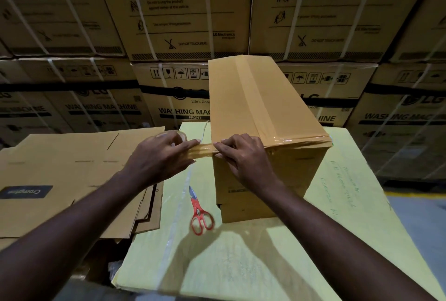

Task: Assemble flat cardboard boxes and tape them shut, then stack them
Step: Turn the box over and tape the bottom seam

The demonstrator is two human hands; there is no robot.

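Box: the cardboard box [253,107] stands mid-counter [241,264], its top seam already taped.
Left hand [164,153]: grips the tape roll [182,134] and pulls left to keep the tape strip [204,150] taut.
Right hand [241,156]: pinches the strip at the box's near-left edge, probably to anchor it.
Scissors [200,213]: near, just left of the box, ready for cutting.
Flat cardboard [72,168]: stacked at left.

Red-handled scissors [196,208] lie on a pale yellow surface [241,264] before strapped washing-machine cartons [183,11].
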